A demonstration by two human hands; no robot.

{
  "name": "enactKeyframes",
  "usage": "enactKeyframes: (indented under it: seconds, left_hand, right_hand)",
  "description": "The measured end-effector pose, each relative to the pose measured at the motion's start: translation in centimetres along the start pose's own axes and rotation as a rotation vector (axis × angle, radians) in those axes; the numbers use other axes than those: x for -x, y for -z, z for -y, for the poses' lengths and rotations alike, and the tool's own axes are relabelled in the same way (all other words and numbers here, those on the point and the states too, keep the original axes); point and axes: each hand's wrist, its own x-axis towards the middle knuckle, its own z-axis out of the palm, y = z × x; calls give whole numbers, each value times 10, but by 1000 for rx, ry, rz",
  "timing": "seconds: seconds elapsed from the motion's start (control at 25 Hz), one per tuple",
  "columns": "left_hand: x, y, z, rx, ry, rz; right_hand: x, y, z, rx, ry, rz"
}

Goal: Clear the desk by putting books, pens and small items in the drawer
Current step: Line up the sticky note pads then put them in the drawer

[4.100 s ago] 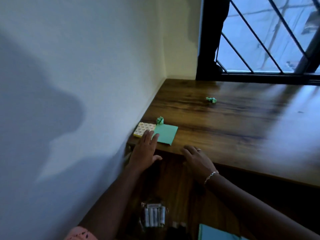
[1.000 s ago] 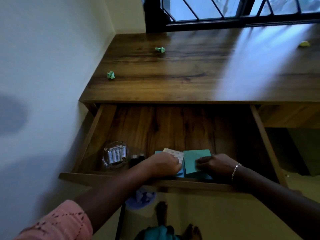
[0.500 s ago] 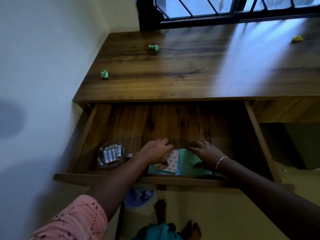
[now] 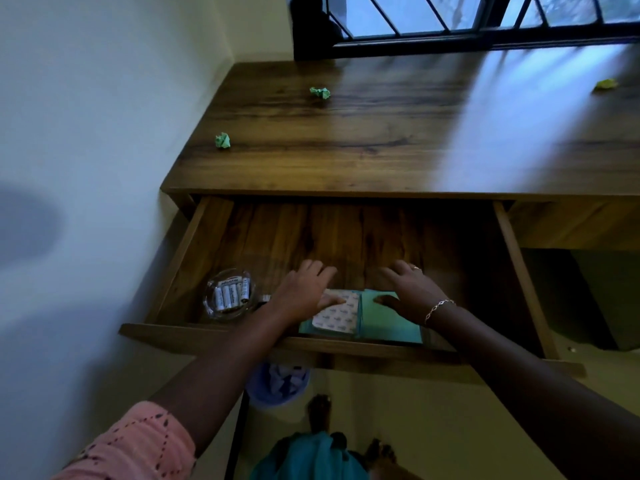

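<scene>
Three paper balls (image 4: 320, 92) on the bench (image 4: 346, 150), two pads (image 4: 337, 318) in the drawer (image 4: 194, 258), left hand (image 4: 304, 289) and right hand (image 4: 412, 289) lay spread, thumbs touching pads

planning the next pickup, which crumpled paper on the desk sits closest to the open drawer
The green ball beside the left wall. The other green ball lies farther back near the window, and the yellow ball is far right.

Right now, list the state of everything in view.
Drawer: pulled open.
Patterned notepad: flat in drawer.
Green notepad: flat in drawer, beside it.
Left hand: open, thumb on patterned notepad.
Right hand: open, thumb on green notepad.
Glass bowl: in drawer, holding batteries.
Paper balls: crumpled, on desk.
</scene>
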Motion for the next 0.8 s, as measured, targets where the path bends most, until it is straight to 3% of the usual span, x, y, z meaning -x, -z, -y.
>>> enactKeyframes:
  seconds: [0.24,0.52,0.72,0.8]
  left_hand:
    - [41,25,6,144,79,-112]
    - [81,5,12,13,93,-227]
    - [106,-24,8,-86,46,-177]
    - [111,-32,10,-115,32,-227]
  right_hand:
    - [15,19,53,-79,101,-22]
    - [46,-19,97,-74,-8,-141]
    - [56,-45,93,231,106,-153]
    - [55,-49,94,266,92,-185]
